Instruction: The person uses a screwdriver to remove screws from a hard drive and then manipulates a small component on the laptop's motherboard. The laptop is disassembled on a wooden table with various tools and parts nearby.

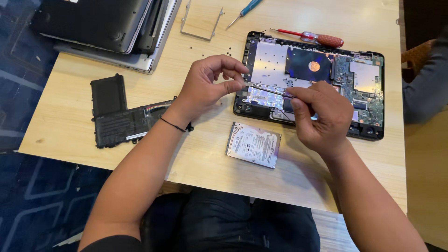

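I count two hands at work over the pale wooden surface (210, 28); my left hand (205, 86) has thumb and forefinger pressed onto the near-left end of one thin metal strip (266, 88), and my right hand (324, 116) has its fingers (298, 95) pinched onto the other end of the same strip; the strip is held just above the left half of one opened laptop base (312, 81), which lies on the far right part of the surface with its circuit board and silver shielding exposed; one black band (172, 124) circles the left wrist.

Near the hands, one bare hard drive (253, 144) lies flat, just in front of the laptop base and apart from it; to the left sits one black L-shaped battery pack (119, 114); in the far left corner I see a stack of closed laptops (107, 30), at least two, the exact number unclear; one metal drive bracket (200, 21) lies at the far edge; two screwdrivers are there, one blue-handled (245, 10) and one red-handled (312, 37), the red one resting along the far rim of the base; several tiny loose screws (224, 49) are scattered between bracket and base, too small to count; one grey sleeve (427, 79) of another person shows at the right edge.
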